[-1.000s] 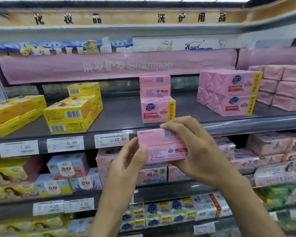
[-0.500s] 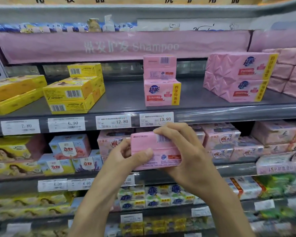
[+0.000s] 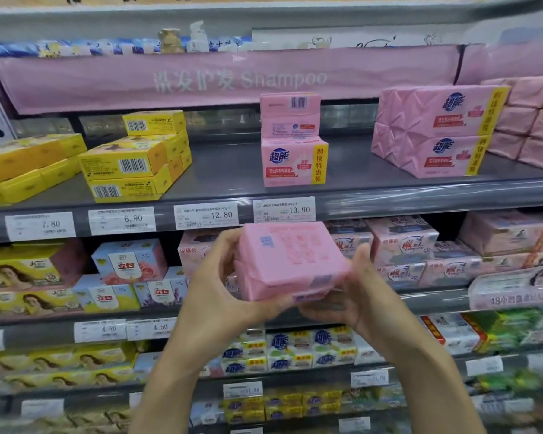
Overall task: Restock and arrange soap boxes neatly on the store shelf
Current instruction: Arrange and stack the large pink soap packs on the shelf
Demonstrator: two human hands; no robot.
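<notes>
Head view: left hand (image 3: 220, 296) and right hand (image 3: 355, 302) both grip a pink soap pack (image 3: 290, 260), fingers curled round its ends, below the shelf (image 3: 389, 200) edge

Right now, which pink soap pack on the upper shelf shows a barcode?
The top pack of the middle stack; the pack under it shows its logo.

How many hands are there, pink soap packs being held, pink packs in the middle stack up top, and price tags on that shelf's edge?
Hands: 2, left hand and right hand
Held pack: 1
Stack packs: 2, top pack and bottom pack
Price tags: 4
Total: 9
</notes>
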